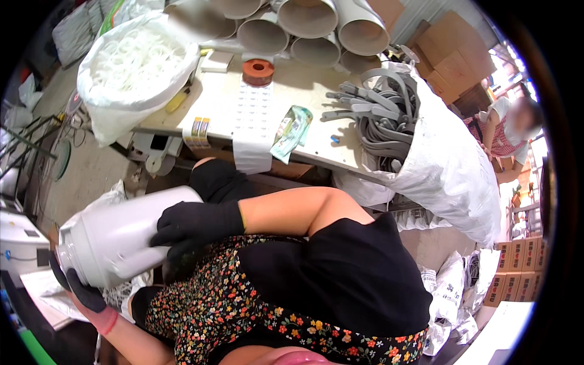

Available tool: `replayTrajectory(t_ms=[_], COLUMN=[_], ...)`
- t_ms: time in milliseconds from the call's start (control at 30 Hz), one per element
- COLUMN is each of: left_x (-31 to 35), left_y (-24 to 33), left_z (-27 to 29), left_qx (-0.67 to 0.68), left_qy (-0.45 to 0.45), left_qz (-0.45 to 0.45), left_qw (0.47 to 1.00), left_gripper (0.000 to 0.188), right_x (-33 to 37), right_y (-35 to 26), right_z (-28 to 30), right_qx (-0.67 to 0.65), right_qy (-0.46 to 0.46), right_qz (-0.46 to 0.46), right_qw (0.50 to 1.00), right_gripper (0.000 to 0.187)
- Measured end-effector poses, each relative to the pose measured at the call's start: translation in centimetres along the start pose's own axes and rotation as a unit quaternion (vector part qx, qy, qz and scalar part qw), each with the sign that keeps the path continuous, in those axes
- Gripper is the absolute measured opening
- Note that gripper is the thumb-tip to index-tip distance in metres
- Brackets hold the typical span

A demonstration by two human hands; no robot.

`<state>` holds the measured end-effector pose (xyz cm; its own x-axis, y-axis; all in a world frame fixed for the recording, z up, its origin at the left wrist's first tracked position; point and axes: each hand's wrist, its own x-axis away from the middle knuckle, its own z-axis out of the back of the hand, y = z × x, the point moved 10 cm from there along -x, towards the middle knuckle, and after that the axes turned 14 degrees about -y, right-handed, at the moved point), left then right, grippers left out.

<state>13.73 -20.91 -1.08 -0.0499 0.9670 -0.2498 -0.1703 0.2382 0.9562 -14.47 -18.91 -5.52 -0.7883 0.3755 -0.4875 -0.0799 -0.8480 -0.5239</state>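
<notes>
A large light-grey plastic canister [118, 234] is tilted on its side in front of my body, its threaded neck pointing left and down. My gloved left hand [84, 291] grips it around the neck end, with the fingers partly behind the rim. My gloved right hand [198, 228] lies over the body of the canister near its base end, fingers curled against the wall. Both gloves are black. The inside of the canister is hidden.
On the worktable [331, 137] are a sheet of labels [253, 112], an orange tape roll [258, 71], a green-white packet [293, 131] and stacked grey cylinders [307, 18]. White rings fill a sack [91, 112] at left; grey strap-like handles [389, 115] spill from another. A co-worker [508, 131] stands at right near cartons [517, 267].
</notes>
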Motion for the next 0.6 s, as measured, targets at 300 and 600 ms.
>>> replayTrajectory(t_ms=[300, 600], left_x=[3.3, 2.2], left_y=[1.5, -2.5], left_z=[-3.2, -3.9], left_qx=[-0.044, -0.041], left_qy=[0.002, -0.085], left_qz=[0.033, 0.048], left_qw=[0.998, 0.994], left_gripper=[0.078, 0.075], right_x=[34.9, 54.2], right_y=[5.2, 3.7], right_z=[41.4, 41.3], right_qx=[0.387, 0.477], right_qy=[0.248, 0.333], right_qz=[-0.577, -0.608], right_qw=[0.675, 0.54], right_gripper=[0.046, 0.027])
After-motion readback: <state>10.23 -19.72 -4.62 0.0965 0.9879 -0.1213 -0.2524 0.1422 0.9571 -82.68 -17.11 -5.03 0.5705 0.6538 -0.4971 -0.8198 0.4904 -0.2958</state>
